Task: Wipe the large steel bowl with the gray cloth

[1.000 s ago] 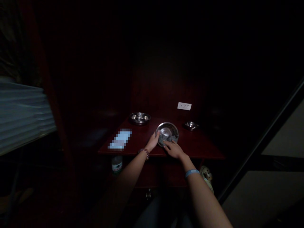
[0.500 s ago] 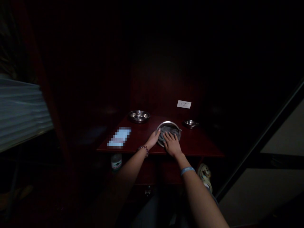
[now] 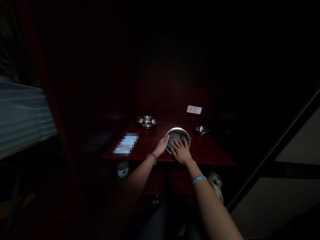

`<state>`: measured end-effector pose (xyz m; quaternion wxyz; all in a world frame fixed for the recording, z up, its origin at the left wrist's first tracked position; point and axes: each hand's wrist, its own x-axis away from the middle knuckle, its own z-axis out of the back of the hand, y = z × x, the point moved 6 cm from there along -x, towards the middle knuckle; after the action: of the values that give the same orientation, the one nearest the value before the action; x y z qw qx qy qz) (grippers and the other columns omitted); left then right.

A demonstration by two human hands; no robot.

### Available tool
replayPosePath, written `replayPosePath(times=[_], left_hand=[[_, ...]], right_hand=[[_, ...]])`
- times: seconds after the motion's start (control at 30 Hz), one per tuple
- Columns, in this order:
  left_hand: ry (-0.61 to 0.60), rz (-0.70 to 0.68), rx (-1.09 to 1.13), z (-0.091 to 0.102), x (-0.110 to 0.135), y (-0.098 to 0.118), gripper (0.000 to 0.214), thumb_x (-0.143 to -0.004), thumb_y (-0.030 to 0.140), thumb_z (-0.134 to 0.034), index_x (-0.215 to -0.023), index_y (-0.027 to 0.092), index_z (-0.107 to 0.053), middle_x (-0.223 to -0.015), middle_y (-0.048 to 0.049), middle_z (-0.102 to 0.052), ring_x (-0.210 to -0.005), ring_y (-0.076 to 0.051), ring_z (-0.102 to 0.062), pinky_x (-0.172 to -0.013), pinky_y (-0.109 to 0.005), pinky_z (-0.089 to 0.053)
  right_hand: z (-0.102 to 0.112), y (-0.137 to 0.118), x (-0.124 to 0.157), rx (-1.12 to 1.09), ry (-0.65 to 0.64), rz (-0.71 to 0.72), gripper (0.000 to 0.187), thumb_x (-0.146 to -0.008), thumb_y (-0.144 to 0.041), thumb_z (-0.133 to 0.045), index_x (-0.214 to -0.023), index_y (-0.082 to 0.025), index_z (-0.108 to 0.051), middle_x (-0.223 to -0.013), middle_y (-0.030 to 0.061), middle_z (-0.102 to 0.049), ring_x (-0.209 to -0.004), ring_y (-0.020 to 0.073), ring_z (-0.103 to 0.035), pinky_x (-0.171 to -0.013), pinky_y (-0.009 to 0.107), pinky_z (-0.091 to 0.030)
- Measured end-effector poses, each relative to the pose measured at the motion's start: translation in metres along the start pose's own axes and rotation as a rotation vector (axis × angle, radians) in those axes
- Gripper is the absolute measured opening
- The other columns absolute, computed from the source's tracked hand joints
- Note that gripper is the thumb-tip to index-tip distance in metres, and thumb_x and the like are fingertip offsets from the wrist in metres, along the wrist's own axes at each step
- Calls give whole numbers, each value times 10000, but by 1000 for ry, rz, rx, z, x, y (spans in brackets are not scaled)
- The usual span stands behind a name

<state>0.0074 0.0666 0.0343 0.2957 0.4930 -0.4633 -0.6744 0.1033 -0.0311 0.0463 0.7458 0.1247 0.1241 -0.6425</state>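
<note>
A round metal bowl is tilted toward me over the dark red desk top. My left hand grips its left rim, thumb inside the edge. Inside the bowl lies a grey cloth, crumpled against the inner surface. Flat on this cloth, fingers spread, my right hand presses it into the bowl. Part of the cloth is hidden under that hand.
A wide shallow metal bowl stands at the back left, a smaller metal dish at the right. A blurred bright rectangle lies on the left. Below are a bottle and a clog. A socket is on the back wall.
My right hand has shifted very slightly to the right and down on the cloth. The left hand keeps its hold on the bowl's rim.
</note>
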Motion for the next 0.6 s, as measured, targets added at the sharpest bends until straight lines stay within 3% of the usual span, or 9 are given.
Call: replayPosePath(times=[0.17, 0.3, 0.43, 0.6], left_hand=[[63, -27, -11, 5, -3, -5, 498, -948, 483, -396, -1204, 119, -619, -1251, -130, -665, -1179, -234, -604, -1078, -363, -421], [41, -43, -15, 3, -3, -5, 501, -952, 489, -390, -1209, 124, -619, -1267, -134, -656, -1201, -241, -591, -1089, -373, -410], [37, -48, -11, 1, -2, -2, 526, -948, 479, -394, -1252, 98, -591, -1293, -141, -639, -1222, -253, -580, -1102, -395, -396], [50, -28, 54, 4, -2, -5, 556, -939, 516, -392, -1234, 100, -614, -1254, -161, -660, -1175, -263, -615, -1071, -404, -434]], right_hand=[[8, -3, 4, -174, -88, 24, 544, -1012, -508, -269, -1320, -207, -601, -1431, 79, -526, -1349, 223, -450, -1166, 385, -220], [18, 7, 9, -113, -13, -90, 526, -1028, -433, -253, -1154, -191, -702, -1215, 92, -687, -1183, 224, -579, -1087, 346, -320], [25, 15, 11, 51, 89, -187, 434, -1000, -391, -351, -1069, -156, -708, -1148, 150, -689, -1167, 284, -539, -1049, 422, -331], [28, 16, 11, 130, 214, -232, 351, -972, -323, -408, -1161, -136, -636, -1275, 184, -603, -1282, 315, -430, -1120, 513, -226]])
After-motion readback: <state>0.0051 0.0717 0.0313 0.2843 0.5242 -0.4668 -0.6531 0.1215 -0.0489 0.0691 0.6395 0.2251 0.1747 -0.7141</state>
